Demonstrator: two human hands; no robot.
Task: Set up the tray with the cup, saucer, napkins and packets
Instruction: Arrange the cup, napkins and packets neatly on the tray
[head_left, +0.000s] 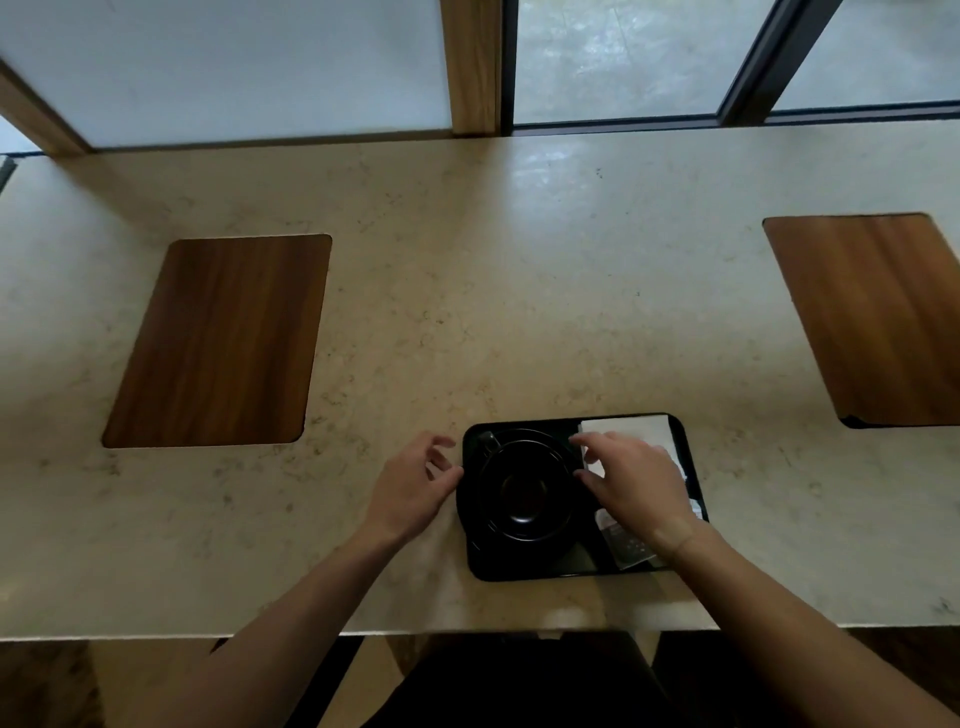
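A black rectangular tray (524, 569) lies near the front edge of the counter. On its left half a black cup (524, 491) stands on a black saucer (470, 519), handle toward the far left. White napkins (631, 428) lie in the tray's far right corner. Packets (626, 545) lie in the near right part, partly hidden by my wrist. My left hand (410, 493) hovers at the tray's left edge, fingers apart, holding nothing. My right hand (636, 483) is spread over the napkins just right of the cup, fingers apart.
The beige stone counter (467, 312) has two inset wooden panels, one at the left (218, 340) and one at the right (878, 317). Windows and a wooden post (472, 67) line the far edge. The counter's front edge runs just below the tray.
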